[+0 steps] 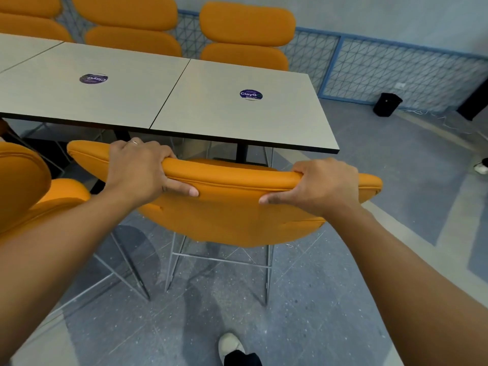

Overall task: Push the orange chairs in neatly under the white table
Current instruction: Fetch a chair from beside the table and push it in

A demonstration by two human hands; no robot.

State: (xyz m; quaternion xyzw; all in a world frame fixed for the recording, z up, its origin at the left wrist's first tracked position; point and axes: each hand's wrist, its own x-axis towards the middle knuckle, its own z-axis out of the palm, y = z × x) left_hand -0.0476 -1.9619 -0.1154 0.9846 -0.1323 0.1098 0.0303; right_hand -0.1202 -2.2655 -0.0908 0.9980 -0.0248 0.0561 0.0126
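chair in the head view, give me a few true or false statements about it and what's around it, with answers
1. The left hand and right hand both grip the top of the chair backrest. True.
2. The table carries round purple stickers. True.
3. The black bin stands on the table. False: it stands on the floor.
4. The ring is on the right hand. False: it is on the left hand.
5. The chair rolls on wheels. False: it stands on a wire frame.
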